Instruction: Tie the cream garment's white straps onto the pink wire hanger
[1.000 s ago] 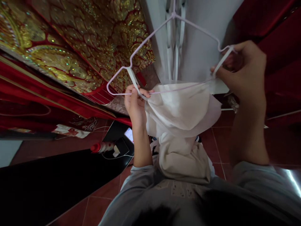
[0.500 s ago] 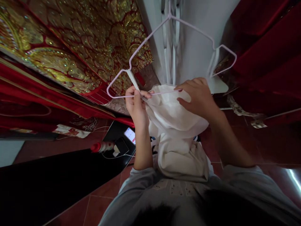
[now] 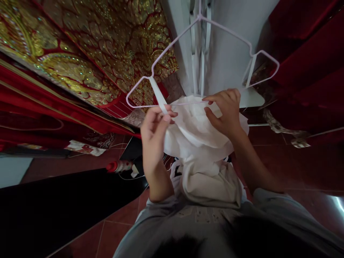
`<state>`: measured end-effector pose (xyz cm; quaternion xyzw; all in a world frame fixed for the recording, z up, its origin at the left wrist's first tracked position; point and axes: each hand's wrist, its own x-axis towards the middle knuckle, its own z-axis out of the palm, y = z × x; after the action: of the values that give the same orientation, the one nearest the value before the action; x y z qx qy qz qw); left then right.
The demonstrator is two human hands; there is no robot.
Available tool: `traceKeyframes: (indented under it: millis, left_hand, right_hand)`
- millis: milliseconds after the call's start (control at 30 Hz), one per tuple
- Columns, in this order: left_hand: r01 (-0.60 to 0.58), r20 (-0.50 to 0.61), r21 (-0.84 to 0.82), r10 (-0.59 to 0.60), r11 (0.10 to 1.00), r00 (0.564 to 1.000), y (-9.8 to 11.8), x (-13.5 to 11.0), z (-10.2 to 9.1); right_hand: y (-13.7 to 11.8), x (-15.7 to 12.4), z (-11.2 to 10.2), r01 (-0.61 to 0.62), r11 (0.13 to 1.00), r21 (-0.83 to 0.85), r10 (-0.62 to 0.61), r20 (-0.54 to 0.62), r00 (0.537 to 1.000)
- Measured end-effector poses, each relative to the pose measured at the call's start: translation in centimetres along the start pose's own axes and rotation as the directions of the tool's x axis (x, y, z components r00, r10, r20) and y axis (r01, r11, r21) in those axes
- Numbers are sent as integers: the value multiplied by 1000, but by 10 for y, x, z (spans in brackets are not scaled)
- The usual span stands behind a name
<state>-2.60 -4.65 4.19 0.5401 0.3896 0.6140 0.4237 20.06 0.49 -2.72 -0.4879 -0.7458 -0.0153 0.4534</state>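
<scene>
A pale pink clothes hanger hangs in front of me, its hook beyond the top of the view. White straps loop over the notches at both its ends. My left hand pinches the left strap between thumb and fingers, just at the hanger's lower bar. My right hand has its fingers curled over the right part of that bar, the thumb a little apart below. Behind and beneath both hands hangs a white cloth garment, bunched in folds. More beige-white cloth lies gathered over my lap.
Gold-embroidered red garments hang at the left, dark red cloth at the right. A grey-white panel stands behind the hanger. A black tabletop at lower left bears a red-capped bottle and a cable. The floor is red tile.
My left hand has shifted its pinch on the strap and come slightly nearer the camera, now covering the phone. The hanger appears slightly farther right. My right hand stays at the bar.
</scene>
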Motion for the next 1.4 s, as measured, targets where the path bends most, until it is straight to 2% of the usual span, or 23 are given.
traceKeyframes:
  millis: [100,200,300,400,433,500,533,600,733,767,833,900,933,1000,1100,1233,1300,1400]
  left_hand:
    - [-21,-29,-222,15,975,999,17,18,-12]
    - [-44,-127,-230,15,972,992,20,30,-37]
    - [-104,-283,-161,55,981,958,2,38,-66]
    - [-43,-420,-44,21,998,907,-27,41,-77]
    - [-3,-393,-13,-2,1000,920,-34,40,-74]
    - [77,-248,-28,-81,997,965,-43,39,-59]
    - [110,-156,-69,-119,992,980,-44,38,-49]
    - [142,-56,-171,-154,975,986,-43,36,-28]
    - [111,-107,-285,-147,952,983,-40,36,-1]
    - [96,-115,-296,-135,950,984,-40,36,2]
    - [76,-108,-305,-114,949,988,-41,36,5]
    - [75,-103,-303,-111,950,989,-41,35,7]
    - [73,-109,-303,-110,950,988,-42,35,8]
    - [56,-133,-310,-101,949,986,-43,35,10]
    - [31,-169,-316,-88,948,982,-45,37,13]
    - [31,-194,-279,-88,960,977,-46,37,12]
    - [29,-182,-275,-82,961,980,-45,36,11]
    - [16,-158,-316,-69,949,985,-46,34,11]
  right_hand:
    - [1,1,-2,17,1000,7,-17,14,1000]
    - [6,1,-7,31,1000,-2,-31,19,999]
    - [9,1,-11,10,1000,-18,-9,46,999]
    - [9,1,-8,-3,1000,-27,5,62,998]
    - [8,1,-6,-2,1000,-31,4,62,998]
    - [6,2,-2,1,999,-34,1,59,998]
    - [4,2,-1,3,999,-33,-1,57,998]
    - [1,1,0,9,1000,-24,-7,58,998]
    - [3,-1,-8,84,995,49,-85,20,996]
    - [6,-2,-13,98,993,60,-97,-30,995]
    - [15,-3,-25,80,996,44,-69,-212,975]
    - [24,-3,-38,-14,1000,14,18,-400,916]
    - [28,-2,-44,-63,998,0,57,-424,904]
    - [30,0,-53,-108,994,-35,89,-350,932]
    - [25,4,-57,-47,996,-79,36,-129,991]
    - [18,8,-52,25,995,-92,-13,122,992]
    - [17,9,-52,5,998,-69,5,140,990]
    - [19,11,-54,-37,999,23,36,53,998]
